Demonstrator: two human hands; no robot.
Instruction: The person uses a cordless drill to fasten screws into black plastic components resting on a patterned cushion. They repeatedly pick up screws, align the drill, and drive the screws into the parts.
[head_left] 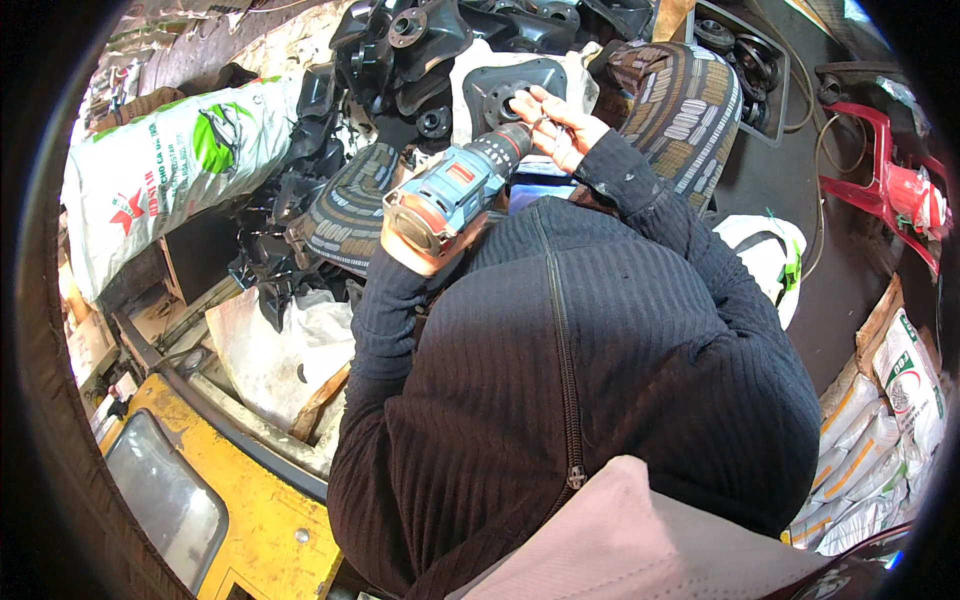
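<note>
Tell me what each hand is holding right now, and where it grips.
The left hand, hidden behind the blue cordless drill, apparently grips its handle. The right hand pinches near the drill's tip, at the black part.

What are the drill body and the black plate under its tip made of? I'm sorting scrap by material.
The drill looks like moulded plastic, blue with grey and red parts, matte with soft seams. The black plate looks like cast or pressed metal, painted dull black, with a raised rim and round hole; hard plastic cannot be ruled out.
</note>
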